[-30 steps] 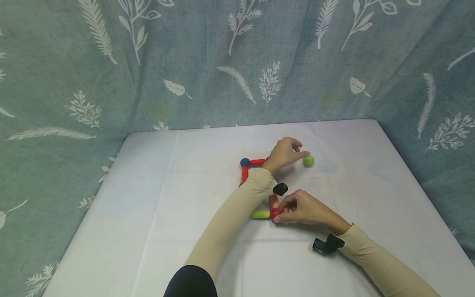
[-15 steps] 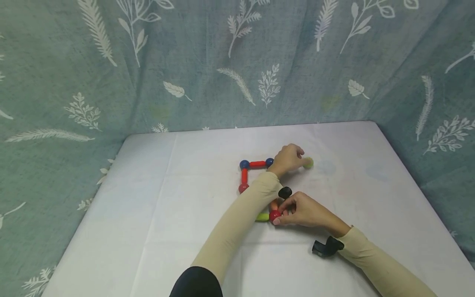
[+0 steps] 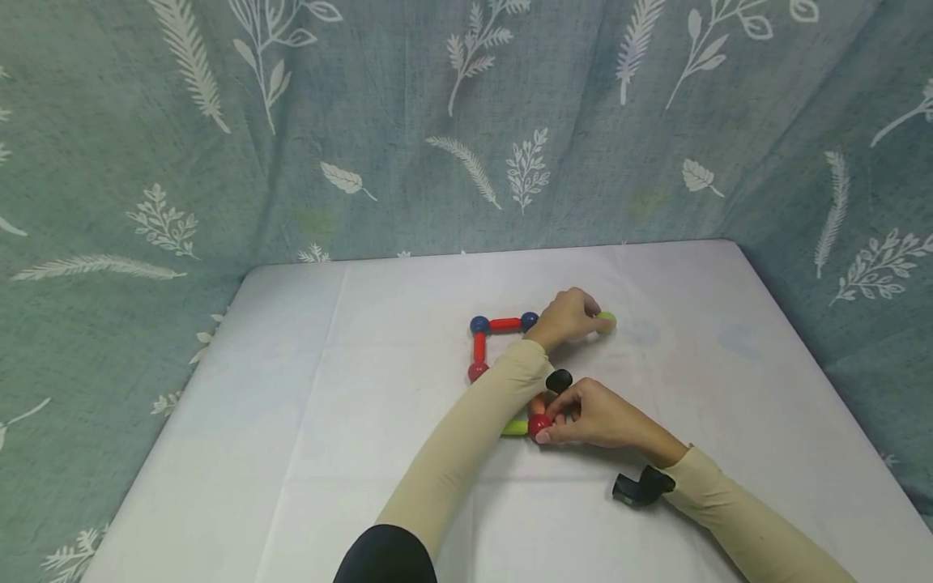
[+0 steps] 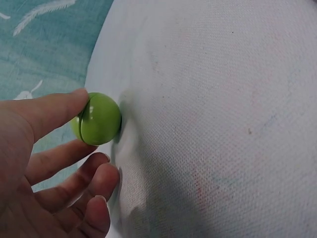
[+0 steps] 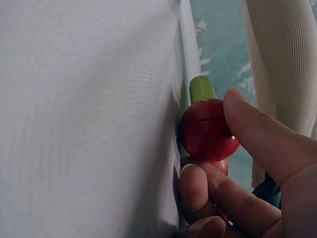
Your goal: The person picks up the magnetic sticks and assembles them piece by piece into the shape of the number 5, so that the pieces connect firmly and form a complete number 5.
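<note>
Near mid-tabletop, arms crossed: left hand (image 3: 564, 317) reaching over toward the far right corner, fingers curled and pinching a green ball (image 3: 606, 322); right hand (image 3: 594, 417) nearer the front edge, thumb and fingers clamped on a red ball (image 3: 540, 424). Green ball lying past the left fingertips, on the side toward the right edge, well apart from the red ball; left hand plainly the nearer. Joined to the red ball: a green rod (image 3: 514, 427) with long axis toward the left edge, and an orange rod (image 3: 537, 403) running toward the far edge. Beyond, a red-rod and blue-ball corner (image 3: 479, 325). Left wrist view: ball (image 4: 98, 119) seated between thumb and forefinger on the cloth, seam visible. Right wrist view: thumb pressing the red ball (image 5: 207, 130), rod tip (image 5: 200, 89) behind; both details lost from the head view.
</note>
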A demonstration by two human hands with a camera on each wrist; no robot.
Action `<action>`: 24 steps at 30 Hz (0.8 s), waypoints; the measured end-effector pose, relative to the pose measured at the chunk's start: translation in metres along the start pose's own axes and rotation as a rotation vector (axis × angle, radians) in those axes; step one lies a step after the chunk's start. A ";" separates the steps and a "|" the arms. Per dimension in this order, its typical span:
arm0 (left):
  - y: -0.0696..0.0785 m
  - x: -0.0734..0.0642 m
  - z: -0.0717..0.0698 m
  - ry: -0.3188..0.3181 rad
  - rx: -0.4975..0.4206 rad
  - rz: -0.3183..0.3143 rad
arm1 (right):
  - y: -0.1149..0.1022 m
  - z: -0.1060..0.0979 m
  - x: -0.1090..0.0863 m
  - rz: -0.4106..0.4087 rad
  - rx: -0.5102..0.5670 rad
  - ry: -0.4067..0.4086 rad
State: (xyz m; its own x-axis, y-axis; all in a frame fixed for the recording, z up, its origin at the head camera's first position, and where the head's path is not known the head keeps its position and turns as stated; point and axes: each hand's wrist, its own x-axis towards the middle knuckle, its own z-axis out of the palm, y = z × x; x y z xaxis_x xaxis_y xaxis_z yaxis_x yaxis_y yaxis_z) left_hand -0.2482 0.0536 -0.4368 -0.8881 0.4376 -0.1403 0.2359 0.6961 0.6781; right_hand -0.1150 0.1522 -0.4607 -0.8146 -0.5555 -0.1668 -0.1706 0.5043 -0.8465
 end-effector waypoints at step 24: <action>-0.001 -0.014 -0.030 0.014 -0.035 0.034 | 0.003 0.001 0.000 -0.082 0.008 -0.006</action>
State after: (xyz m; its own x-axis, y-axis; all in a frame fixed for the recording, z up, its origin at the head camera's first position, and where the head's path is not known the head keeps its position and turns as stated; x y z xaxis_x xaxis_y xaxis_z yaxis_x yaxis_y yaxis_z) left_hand -0.2479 0.0295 -0.4135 -0.8852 0.4528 -0.1067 0.2526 0.6605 0.7071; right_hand -0.1153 0.1532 -0.4639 -0.7949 -0.5986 -0.0994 -0.2326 0.4518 -0.8613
